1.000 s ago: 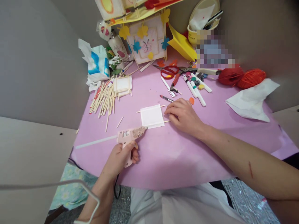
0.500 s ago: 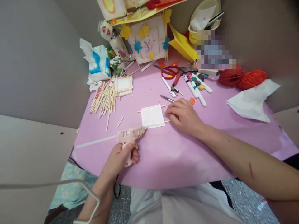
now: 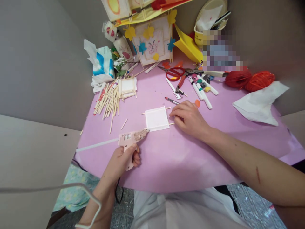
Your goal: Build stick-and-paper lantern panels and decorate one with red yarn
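My left hand is wrapped round the handle of a pink hot glue gun, whose nozzle points right. A long translucent glue stick sticks out of its back. The nozzle tip is at the lower left corner of a small white rectangular sheet, which lies flat with its top and bottom edges around thin wooden sticks. The upper wooden stick pokes out on both sides. My right hand rests on the table right of the sheet, its bent fingers on the end of the lower wooden stick.
A pile of wooden sticks and a small stick frame lie at left. Behind are a tissue pack and a decorated lantern-like frame. Red-handled scissors, markers and red yarn lie right.
The glue gun in my left hand has shifted slightly left along the sheet's lower left corner. My right hand stays in place. The whole view has moved a little.
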